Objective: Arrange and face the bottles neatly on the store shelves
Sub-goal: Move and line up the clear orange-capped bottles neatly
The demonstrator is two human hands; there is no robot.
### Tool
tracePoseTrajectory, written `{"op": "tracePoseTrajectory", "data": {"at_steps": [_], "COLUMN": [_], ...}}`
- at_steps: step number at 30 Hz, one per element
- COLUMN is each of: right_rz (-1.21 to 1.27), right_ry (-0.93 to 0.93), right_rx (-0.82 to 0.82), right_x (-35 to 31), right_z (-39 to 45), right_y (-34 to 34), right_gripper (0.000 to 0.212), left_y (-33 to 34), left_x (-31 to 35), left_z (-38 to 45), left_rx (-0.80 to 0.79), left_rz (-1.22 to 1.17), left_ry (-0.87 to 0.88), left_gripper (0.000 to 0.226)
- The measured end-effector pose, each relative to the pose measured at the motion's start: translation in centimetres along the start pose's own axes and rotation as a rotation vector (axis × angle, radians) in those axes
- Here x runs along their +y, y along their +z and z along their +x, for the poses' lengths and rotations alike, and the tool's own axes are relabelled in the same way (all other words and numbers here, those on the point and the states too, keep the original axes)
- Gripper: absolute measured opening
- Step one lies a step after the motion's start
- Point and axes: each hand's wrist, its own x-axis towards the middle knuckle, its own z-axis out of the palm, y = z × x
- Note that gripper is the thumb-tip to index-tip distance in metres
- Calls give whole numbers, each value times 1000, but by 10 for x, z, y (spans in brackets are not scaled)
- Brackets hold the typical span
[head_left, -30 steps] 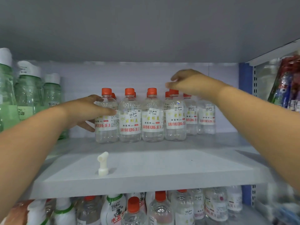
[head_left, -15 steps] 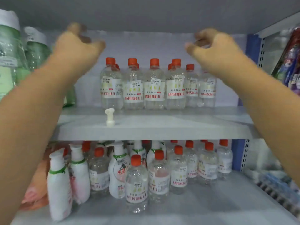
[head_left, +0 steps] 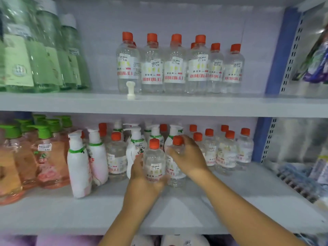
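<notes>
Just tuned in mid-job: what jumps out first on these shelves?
Both hands are on the lower shelf: the left hand grips a clear orange-capped bottle at the front, and the right hand holds its neighbour bottle. Above, a tidy row of matching bottles faces forward, with a loose white pump nozzle standing before it.
</notes>
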Motion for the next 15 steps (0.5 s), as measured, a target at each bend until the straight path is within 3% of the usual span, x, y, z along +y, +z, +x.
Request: {"op": "tracePoseTrajectory", "data": {"at_steps": [3, 7, 8, 10, 13, 15], "right_rz": [31, 90, 99, 181, 274, 215], "right_ry": [99, 138, 140, 142, 182, 228], "right_rx": [-78, -137, -154, -147, -91, -108], "right_x": [-10, -17, -13, 1, 10, 14], "right_z": [2, -21, -32, -67, -109, -122], "right_y": [6, -21, -31, -50, -65, -63], "right_gripper": [45, 17, 19, 42, 96, 90], "left_y": [8, -1, -5, -14, -19, -13], "left_x": [-6, -1, -3, -6, 0, 8], "left_z": [9, -4, -8, -17, -30, -38], "left_rx": [20, -16, -53, -125, -189, -141], "left_rz": [-77, -76, -76, -113, -123, -98], "left_ry": [-35, -11, -25, -51, -76, -52], "left_gripper": [93, 69, 67, 70, 85, 84]}}
